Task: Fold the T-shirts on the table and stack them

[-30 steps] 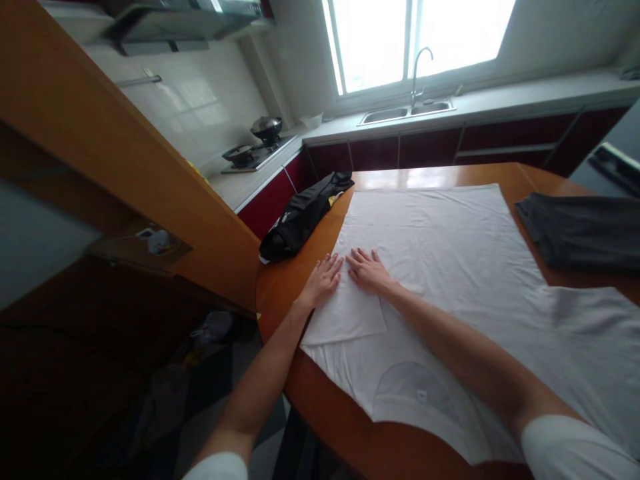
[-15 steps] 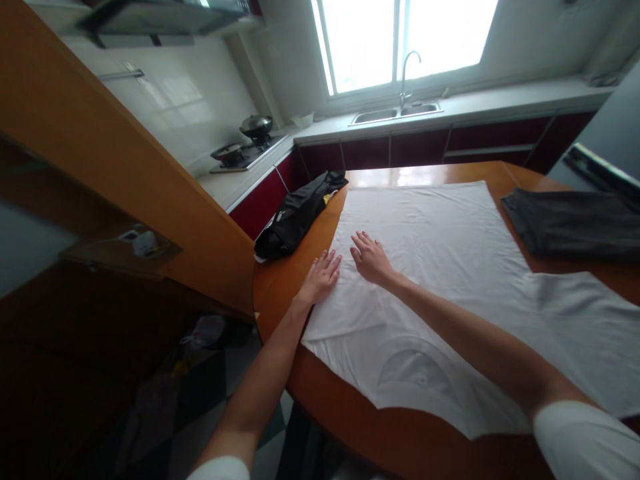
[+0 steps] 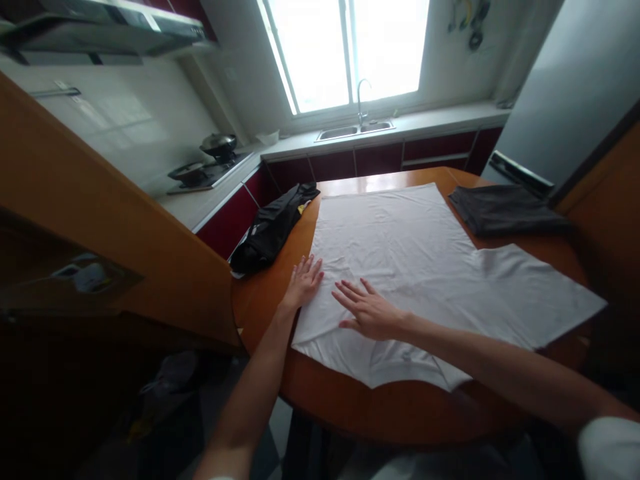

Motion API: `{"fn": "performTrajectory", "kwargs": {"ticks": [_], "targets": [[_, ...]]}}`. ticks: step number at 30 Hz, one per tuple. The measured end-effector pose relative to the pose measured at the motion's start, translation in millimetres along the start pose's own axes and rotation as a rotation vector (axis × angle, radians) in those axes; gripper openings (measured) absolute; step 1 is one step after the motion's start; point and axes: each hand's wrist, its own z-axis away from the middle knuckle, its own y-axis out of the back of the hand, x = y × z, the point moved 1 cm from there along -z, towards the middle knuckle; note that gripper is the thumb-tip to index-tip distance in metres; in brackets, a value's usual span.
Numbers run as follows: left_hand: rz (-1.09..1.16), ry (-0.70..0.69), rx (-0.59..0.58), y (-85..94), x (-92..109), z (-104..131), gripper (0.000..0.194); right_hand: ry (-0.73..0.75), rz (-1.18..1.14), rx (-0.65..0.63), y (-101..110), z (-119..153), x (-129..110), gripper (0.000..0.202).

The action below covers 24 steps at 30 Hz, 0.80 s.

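A white T-shirt (image 3: 390,227) lies spread on the wooden table, its neckline toward me and its hem at the far side. One sleeve reaches out to the right, and light wrinkles run over the cloth. My left hand (image 3: 303,283) rests flat on the shirt's left edge with the fingers spread. My right hand (image 3: 367,310) is stretched out over the upper left part of the shirt, palm down and fingers apart. Whether its palm presses on the cloth I cannot tell. The right forearm covers part of the neckline.
Black clothing (image 3: 273,230) lies on the table's left edge. Folded dark grey cloth (image 3: 507,210) is at the right. The round wooden table (image 3: 340,410) stands before a counter with a sink (image 3: 337,133) and a stove (image 3: 215,173). A wooden partition (image 3: 165,247) rises at the left.
My right hand has moved toward me over the shirt, nearer the neckline, and its fingers are spread wider. My left hand stays at the shirt's left edge. The view has turned right.
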Motion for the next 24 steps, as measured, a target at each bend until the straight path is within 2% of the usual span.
{"fn": "performTrajectory", "kwargs": {"ticks": [6, 10, 13, 15, 19, 21, 24], "targets": [[0.073, -0.005, 0.006, -1.5, -6, -5, 0.058, -0.045, -0.04, -0.029, 5, 33, -12, 0.074], [0.313, 0.046, 0.109, 3.0, -18, -13, 0.059, -0.138, -0.094, 0.104, 17, 70, -22, 0.07], [0.512, 0.092, 0.227, 10.2, -22, -13, 0.064, -0.303, -0.118, 0.212, 22, 108, -17, 0.066], [0.577, 0.106, 0.263, 13.6, -22, -10, 0.066, -0.452, -0.123, 0.335, 23, 138, -3, 0.061], [0.596, 0.08, 0.247, 17.0, -14, -5, 0.071, -0.712, -0.121, 0.706, 27, 211, 41, 0.055], [0.56, 0.024, 0.221, 20.3, -7, -5, 0.074, -0.832, -0.075, 0.887, 31, 249, 66, 0.053], [0.488, -0.119, 0.163, 30.4, 11, -7, 0.074, -0.991, 0.039, 1.068, 38, 302, 99, 0.053]]}}
